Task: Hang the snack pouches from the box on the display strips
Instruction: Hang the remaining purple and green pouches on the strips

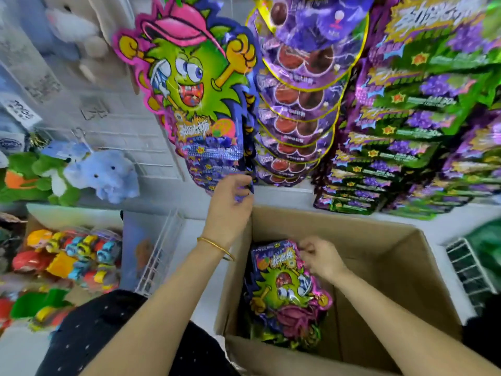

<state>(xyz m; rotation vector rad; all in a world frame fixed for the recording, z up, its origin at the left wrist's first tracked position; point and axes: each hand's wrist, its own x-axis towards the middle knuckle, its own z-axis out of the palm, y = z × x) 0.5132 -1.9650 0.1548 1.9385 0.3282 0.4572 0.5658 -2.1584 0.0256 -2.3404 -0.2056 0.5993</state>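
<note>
The right hand (322,259) pinches the top edge of a snack pouch (287,291) lying uppermost in the cardboard box (379,240), probably to lift it out. The left hand (230,204) grips the lowest of the hanging pouches (214,150), seemingly steadying that column for the next one.

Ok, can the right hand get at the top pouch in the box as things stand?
Probably yes: the box is open-topped, nothing covers the top pouch, and the right hand seems to pinch its edge. The left hand holds the hanging pouches.
</note>
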